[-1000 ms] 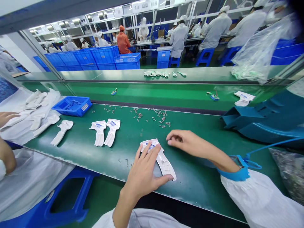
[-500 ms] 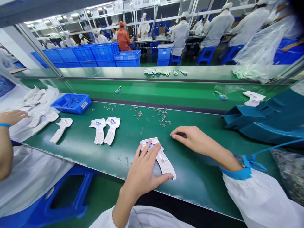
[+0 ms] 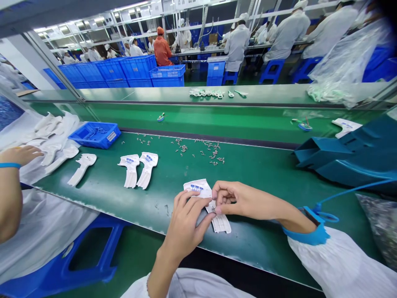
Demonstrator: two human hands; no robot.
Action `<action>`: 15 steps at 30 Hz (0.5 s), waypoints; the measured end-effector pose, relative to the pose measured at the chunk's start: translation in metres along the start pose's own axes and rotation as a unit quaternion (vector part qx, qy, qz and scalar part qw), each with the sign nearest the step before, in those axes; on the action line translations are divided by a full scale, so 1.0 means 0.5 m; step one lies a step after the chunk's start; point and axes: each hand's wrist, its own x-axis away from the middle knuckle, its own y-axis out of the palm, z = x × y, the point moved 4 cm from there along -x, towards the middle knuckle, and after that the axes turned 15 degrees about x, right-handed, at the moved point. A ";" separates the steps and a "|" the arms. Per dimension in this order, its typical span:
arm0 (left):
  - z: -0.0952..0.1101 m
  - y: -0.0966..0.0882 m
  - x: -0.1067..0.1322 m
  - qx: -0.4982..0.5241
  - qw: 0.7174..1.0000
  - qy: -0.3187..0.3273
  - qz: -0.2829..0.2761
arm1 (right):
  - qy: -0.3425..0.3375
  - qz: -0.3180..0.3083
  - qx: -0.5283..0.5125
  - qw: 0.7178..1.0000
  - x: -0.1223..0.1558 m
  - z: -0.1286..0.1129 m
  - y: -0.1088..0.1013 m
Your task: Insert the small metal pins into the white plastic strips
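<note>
On the green bench in front of me lies a white plastic gun-shaped shell half (image 3: 222, 223) with blue print on its wide end. My left hand (image 3: 188, 219) bends over it, fingers on its edge and thumb across the handle. Close against those fingertips, my right hand (image 3: 231, 200) has thumb and forefinger drawn together above the shell. Tiny dark metal bits show by the two thumbs; whether the right fingers pinch one is hidden. Loose small screws (image 3: 214, 153) are scattered beyond my hands. Two similar shell halves (image 3: 148, 169) lie side by side to the left.
At the left, a blue tray (image 3: 94, 135) holds small blue parts, and a co-worker's hand (image 3: 21, 156) reaches over piled white shells (image 3: 46, 126). A teal bin (image 3: 347, 157) stands at the right. Behind the bench runs a green belt (image 3: 217, 120) carrying small parts.
My right hand has moved left and down from beside the shell to meet my left fingertips over it. My left fingers have drawn in. Parts on the belt have shifted right.
</note>
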 end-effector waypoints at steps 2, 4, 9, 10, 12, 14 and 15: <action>0.001 -0.001 0.002 0.012 1.000 0.008 0.021 | 0.000 0.014 -0.019 1.000 -0.006 0.001 0.009; 0.000 0.000 0.003 0.015 0.999 0.006 0.030 | 0.004 0.032 -0.027 0.999 -0.012 0.000 0.015; -0.004 -0.003 0.003 0.013 0.997 -0.009 0.072 | 0.007 0.057 -0.033 0.998 -0.019 -0.005 0.022; -0.005 -0.003 0.004 0.014 0.997 -0.010 0.073 | 0.007 0.060 -0.022 0.998 -0.019 -0.006 0.021; -0.006 0.000 0.004 0.014 0.998 -0.013 0.059 | 0.009 0.068 0.016 0.997 -0.015 -0.008 0.014; -0.007 0.003 0.004 0.007 0.999 -0.024 0.040 | 0.014 0.070 0.067 0.995 -0.009 -0.008 0.004; -0.008 0.004 0.004 0.000 0.999 -0.033 0.030 | 0.016 0.065 0.093 0.993 -0.006 -0.008 0.000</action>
